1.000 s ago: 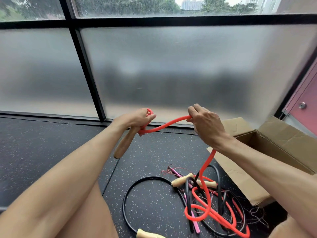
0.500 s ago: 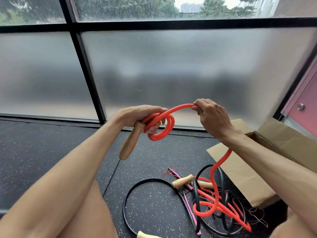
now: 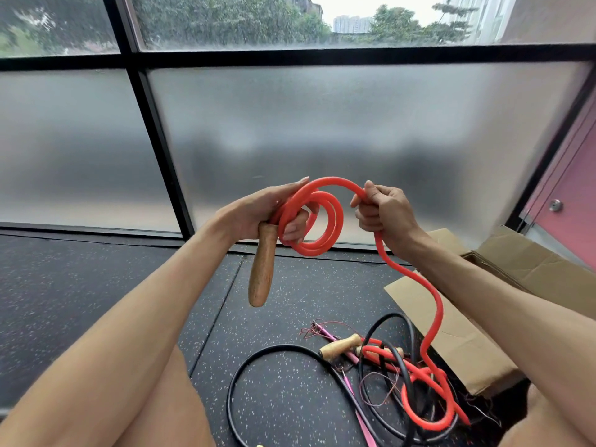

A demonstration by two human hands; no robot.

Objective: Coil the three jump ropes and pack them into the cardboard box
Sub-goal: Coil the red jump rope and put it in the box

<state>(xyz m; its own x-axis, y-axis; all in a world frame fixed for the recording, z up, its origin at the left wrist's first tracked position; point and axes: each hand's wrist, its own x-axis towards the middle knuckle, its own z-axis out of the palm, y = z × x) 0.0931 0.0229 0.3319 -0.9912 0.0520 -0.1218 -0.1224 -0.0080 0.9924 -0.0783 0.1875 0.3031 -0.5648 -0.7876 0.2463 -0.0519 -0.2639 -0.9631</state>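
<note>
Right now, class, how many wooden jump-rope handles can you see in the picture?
3, perhaps more hidden. One handle hangs from the left hand. A second handle lies on the floor in the rope tangle. A third handle lies just behind it, partly covered by ropes.

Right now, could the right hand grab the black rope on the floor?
Probably not yet. The right hand is shut on the red rope, feeding it toward the left hand. The black rope lies uncovered below, so only the busy grip stops it.
</note>
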